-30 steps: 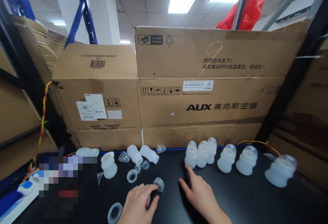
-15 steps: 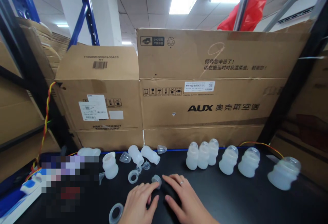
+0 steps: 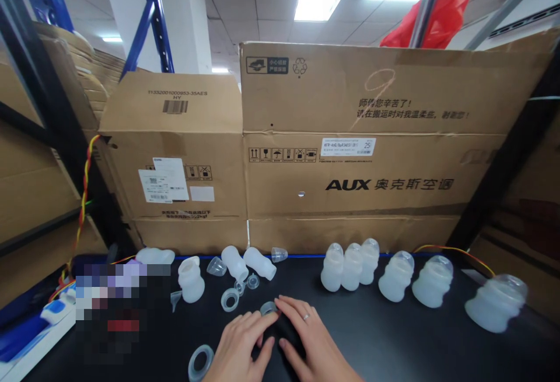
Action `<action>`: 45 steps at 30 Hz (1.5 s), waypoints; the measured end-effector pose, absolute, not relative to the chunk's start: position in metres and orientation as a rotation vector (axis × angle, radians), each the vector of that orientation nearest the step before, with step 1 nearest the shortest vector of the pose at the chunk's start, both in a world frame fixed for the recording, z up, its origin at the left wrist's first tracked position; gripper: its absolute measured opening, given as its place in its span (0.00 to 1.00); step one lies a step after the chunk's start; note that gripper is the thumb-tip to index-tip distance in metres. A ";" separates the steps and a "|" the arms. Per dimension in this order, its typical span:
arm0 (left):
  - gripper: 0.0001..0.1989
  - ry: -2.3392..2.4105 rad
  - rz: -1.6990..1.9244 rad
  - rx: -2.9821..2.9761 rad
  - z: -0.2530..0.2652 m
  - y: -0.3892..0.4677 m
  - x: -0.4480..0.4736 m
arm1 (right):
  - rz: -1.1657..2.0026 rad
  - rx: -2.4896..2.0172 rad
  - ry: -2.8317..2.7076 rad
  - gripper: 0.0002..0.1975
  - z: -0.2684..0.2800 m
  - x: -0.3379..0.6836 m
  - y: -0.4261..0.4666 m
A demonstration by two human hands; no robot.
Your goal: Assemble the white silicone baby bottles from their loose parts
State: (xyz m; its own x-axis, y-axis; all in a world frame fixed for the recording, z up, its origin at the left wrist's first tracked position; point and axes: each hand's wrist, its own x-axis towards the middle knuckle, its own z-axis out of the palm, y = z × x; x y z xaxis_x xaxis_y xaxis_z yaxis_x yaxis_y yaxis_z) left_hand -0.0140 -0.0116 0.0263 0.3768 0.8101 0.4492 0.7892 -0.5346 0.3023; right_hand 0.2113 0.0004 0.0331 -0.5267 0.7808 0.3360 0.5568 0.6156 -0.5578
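Near the front middle of the black table, a small translucent ring-shaped cap [image 3: 268, 308] lies at the tips of my index fingers. My left hand [image 3: 245, 341] is curved with its thumb apart from the index finger, whose tip touches the cap's near side. From the right, my right hand [image 3: 308, 338] reaches in, fingers spread and index tip beside the cap; contact there is hard to tell. It wears a ring. Left of my left wrist lies a larger translucent ring [image 3: 201, 363]. Beyond sit another collar ring [image 3: 230, 300] and small clear caps [image 3: 252, 280].
Several capped frosted bottles [image 3: 396, 277] stand on the right. At the back left are an uncapped bottle [image 3: 191, 280], lying bottles [image 3: 260, 263] and clear covers [image 3: 279, 255]. Cardboard [image 3: 350, 195] walls the rear. A power strip [image 3: 48, 335] and pixelated items lie left.
The cap between my hands has tipped to a flatter angle. My right hand has come closer to my left at the cap. The whole view has shifted slightly.
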 end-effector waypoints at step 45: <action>0.20 1.725 0.831 2.373 0.043 0.003 -0.053 | 0.606 -1.145 -2.180 0.28 0.034 0.206 -0.003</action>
